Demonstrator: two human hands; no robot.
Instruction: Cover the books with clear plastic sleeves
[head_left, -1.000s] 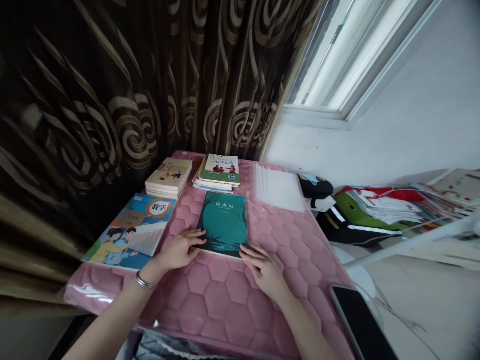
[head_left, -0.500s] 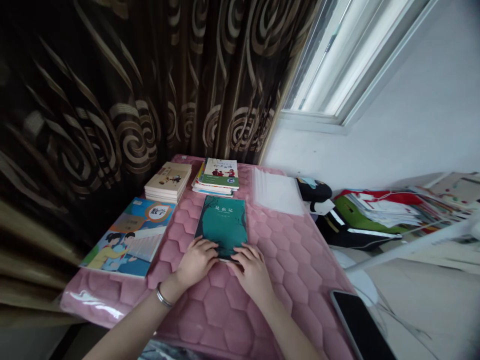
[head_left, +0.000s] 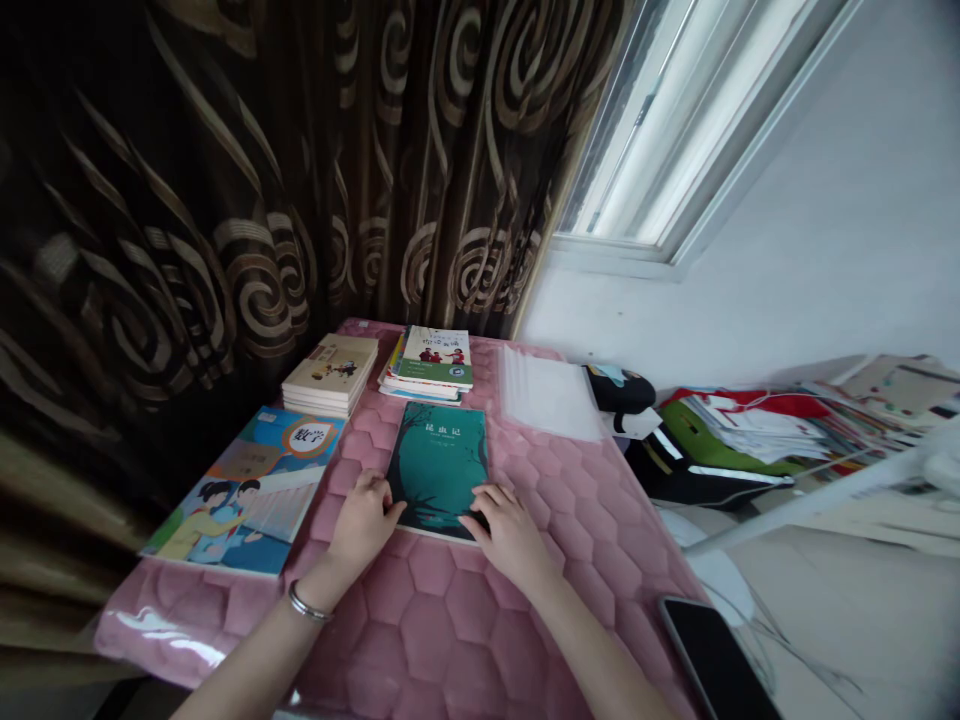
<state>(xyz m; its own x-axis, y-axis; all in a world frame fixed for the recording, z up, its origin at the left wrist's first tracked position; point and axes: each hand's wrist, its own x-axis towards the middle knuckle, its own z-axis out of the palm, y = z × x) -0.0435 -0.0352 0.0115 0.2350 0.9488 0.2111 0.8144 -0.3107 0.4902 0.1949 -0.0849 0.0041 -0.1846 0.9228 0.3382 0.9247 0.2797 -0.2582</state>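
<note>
A green book [head_left: 439, 465] with white characters on its cover lies flat on the pink quilted table cover. At its lower left corner, my left hand [head_left: 367, 518] has curled fingers along the side edge and the thumb at the cover's corner. My right hand [head_left: 510, 530] grips the lower right edge, its thumb and bent fingers on the book's border. The undersides of the fingers are hidden. Left of the book lies a blue maths textbook [head_left: 251, 495] with cartoon children on it.
Behind are a stack of beige books [head_left: 330, 375] and a stack of mixed books [head_left: 431, 362]. Clear plastic sleeves [head_left: 551, 395] lie at the back right, beside a black case [head_left: 621, 388]. A phone [head_left: 716, 655] rests at the right front edge. A patterned curtain [head_left: 300, 200] hangs behind.
My hands have moved apart from the lower part of the cover to the book's two side edges. The view has shifted slightly; the book lies in much the same place.
</note>
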